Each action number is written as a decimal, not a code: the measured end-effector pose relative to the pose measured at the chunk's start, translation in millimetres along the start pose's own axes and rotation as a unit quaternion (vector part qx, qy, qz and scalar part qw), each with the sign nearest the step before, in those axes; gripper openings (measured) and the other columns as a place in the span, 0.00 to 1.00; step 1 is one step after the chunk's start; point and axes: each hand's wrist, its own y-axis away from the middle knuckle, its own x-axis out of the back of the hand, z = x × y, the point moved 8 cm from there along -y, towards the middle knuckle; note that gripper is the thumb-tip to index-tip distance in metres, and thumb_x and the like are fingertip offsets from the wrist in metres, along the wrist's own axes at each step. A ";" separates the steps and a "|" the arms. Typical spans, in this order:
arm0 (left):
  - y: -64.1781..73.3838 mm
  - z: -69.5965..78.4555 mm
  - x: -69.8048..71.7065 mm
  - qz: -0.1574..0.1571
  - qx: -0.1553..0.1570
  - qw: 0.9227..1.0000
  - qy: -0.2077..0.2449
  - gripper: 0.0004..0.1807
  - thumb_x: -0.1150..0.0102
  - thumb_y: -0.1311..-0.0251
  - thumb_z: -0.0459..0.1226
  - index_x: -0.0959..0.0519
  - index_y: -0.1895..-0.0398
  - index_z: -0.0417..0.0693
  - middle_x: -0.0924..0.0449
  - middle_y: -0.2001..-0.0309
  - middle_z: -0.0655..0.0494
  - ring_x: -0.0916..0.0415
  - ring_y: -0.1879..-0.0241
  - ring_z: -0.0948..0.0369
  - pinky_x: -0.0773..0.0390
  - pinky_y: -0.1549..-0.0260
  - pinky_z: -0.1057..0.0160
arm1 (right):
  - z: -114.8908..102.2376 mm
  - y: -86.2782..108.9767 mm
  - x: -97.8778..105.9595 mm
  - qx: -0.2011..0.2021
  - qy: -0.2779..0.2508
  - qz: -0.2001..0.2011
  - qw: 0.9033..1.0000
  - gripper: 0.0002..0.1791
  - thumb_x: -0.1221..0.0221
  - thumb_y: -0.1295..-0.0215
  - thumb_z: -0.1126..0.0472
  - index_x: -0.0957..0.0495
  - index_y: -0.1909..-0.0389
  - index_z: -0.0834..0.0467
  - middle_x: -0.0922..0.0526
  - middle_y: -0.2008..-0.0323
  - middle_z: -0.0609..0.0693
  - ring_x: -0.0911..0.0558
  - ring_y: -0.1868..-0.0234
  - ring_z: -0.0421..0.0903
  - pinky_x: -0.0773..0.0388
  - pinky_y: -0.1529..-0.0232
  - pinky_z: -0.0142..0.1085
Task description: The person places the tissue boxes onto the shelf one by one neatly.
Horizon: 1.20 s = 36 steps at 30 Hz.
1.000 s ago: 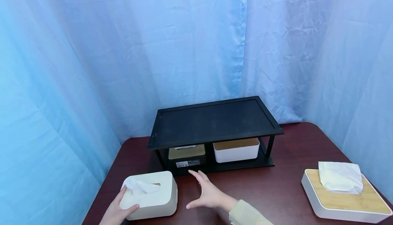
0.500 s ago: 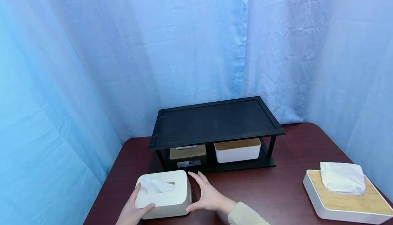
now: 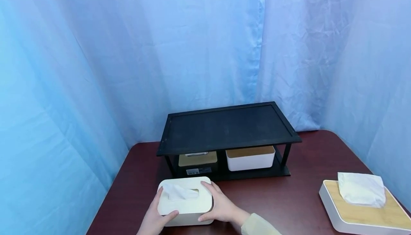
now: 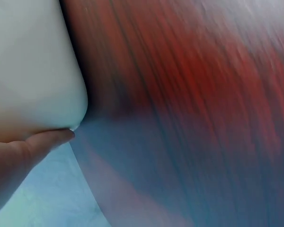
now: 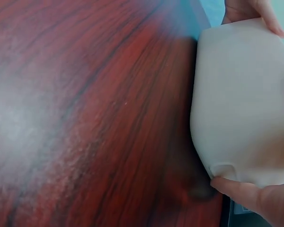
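Observation:
A cream tissue box [image 3: 184,209] with a white tissue [image 3: 178,191] poking from its slot stands at the front of the table, below the black rack. Around its left end my left hand [image 3: 156,213] grips it, thumb along the near side and fingers toward the far left corner. My right hand [image 3: 222,206] holds the right end, thumb on the near side and fingertips at the far corner. In the left wrist view a finger lies against a lower edge of the box [image 4: 33,66]. The right wrist view shows both hands at the ends of the box [image 5: 241,94].
Behind the box stands a low black rack [image 3: 226,126]. Under it sit a dark box with a tan top [image 3: 197,159] and a white box with a wood lid [image 3: 251,162]. At right is a wood-topped tissue box [image 3: 369,215]. Blue curtains [image 3: 205,42] surround the dark red table [image 3: 308,192].
The left hand has moved the cream tissue box to the right, up to the right hand. The right hand stayed nearly in place and now holds the box's right end.

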 end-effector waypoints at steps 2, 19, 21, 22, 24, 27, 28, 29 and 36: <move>1.9 1.9 -3.1 0.004 -0.001 1.000 0.005 0.62 0.26 0.60 0.54 0.52 0.28 0.35 0.49 0.31 0.28 0.47 0.33 0.35 0.41 0.39 0.37 | 3.2 1.2 0.6 -0.001 0.000 0.004 1.000 0.58 0.25 0.58 0.49 0.48 0.28 0.57 0.53 0.31 0.75 0.45 0.32 0.71 0.41 0.40 0.66; 6.1 17.9 -19.2 0.006 -0.028 1.000 -0.006 0.57 0.27 0.59 0.54 0.45 0.28 0.40 0.42 0.33 0.31 0.41 0.34 0.39 0.36 0.41 0.40 | 19.7 17.3 23.4 0.020 0.043 0.051 0.998 0.54 0.24 0.61 0.47 0.40 0.31 0.54 0.43 0.33 0.71 0.41 0.33 0.68 0.38 0.42 0.64; 6.2 18.9 -20.0 0.000 -0.037 0.999 -0.011 0.54 0.28 0.58 0.55 0.42 0.29 0.43 0.38 0.34 0.34 0.38 0.35 0.41 0.34 0.42 0.41 | 21.1 21.1 27.7 0.018 0.041 0.052 0.998 0.54 0.24 0.61 0.47 0.40 0.31 0.54 0.43 0.33 0.71 0.42 0.33 0.69 0.38 0.41 0.64; 6.5 19.7 -20.4 -0.003 -0.042 0.999 -0.012 0.53 0.28 0.57 0.55 0.41 0.29 0.45 0.37 0.34 0.35 0.37 0.36 0.42 0.33 0.43 0.42 | 22.2 22.9 30.1 0.018 0.040 0.051 0.998 0.54 0.24 0.61 0.47 0.40 0.31 0.54 0.43 0.33 0.70 0.42 0.32 0.69 0.39 0.41 0.64; 6.7 21.1 -22.2 -0.015 -0.051 0.999 -0.004 0.50 0.29 0.56 0.55 0.38 0.30 0.49 0.35 0.34 0.38 0.36 0.36 0.43 0.32 0.43 0.43 | 25.2 26.2 34.8 0.015 0.037 0.047 0.998 0.54 0.25 0.61 0.47 0.40 0.31 0.53 0.43 0.32 0.69 0.42 0.32 0.69 0.39 0.41 0.65; 6.7 24.1 -27.0 -0.046 -0.067 0.996 0.031 0.47 0.29 0.55 0.54 0.37 0.30 0.50 0.36 0.33 0.38 0.36 0.36 0.43 0.29 0.44 0.46 | 31.3 30.7 41.8 0.008 0.034 0.036 0.999 0.54 0.25 0.59 0.46 0.41 0.30 0.52 0.44 0.31 0.68 0.42 0.32 0.67 0.40 0.41 0.65; 6.8 24.9 -29.0 -0.059 -0.069 0.995 0.045 0.47 0.29 0.55 0.54 0.37 0.30 0.50 0.37 0.33 0.37 0.36 0.36 0.43 0.28 0.45 0.47 | 33.2 32.3 43.7 0.006 0.033 0.032 0.999 0.54 0.26 0.59 0.46 0.41 0.30 0.52 0.44 0.31 0.68 0.42 0.32 0.67 0.40 0.41 0.65; 6.7 25.3 -31.3 -0.075 -0.070 0.993 0.064 0.48 0.29 0.54 0.54 0.38 0.30 0.50 0.39 0.32 0.36 0.36 0.36 0.42 0.26 0.46 0.49 | 34.8 33.6 45.5 0.004 0.032 0.029 0.999 0.54 0.26 0.59 0.45 0.41 0.30 0.52 0.45 0.31 0.68 0.42 0.32 0.67 0.40 0.41 0.65; 9.8 26.0 -42.3 -0.147 -0.078 0.973 0.163 0.50 0.29 0.53 0.50 0.42 0.29 0.42 0.45 0.32 0.28 0.36 0.37 0.40 0.21 0.53 0.59 | 39.5 41.4 52.1 0.006 0.026 0.022 0.999 0.53 0.26 0.58 0.47 0.41 0.30 0.52 0.44 0.31 0.67 0.42 0.32 0.65 0.40 0.41 0.65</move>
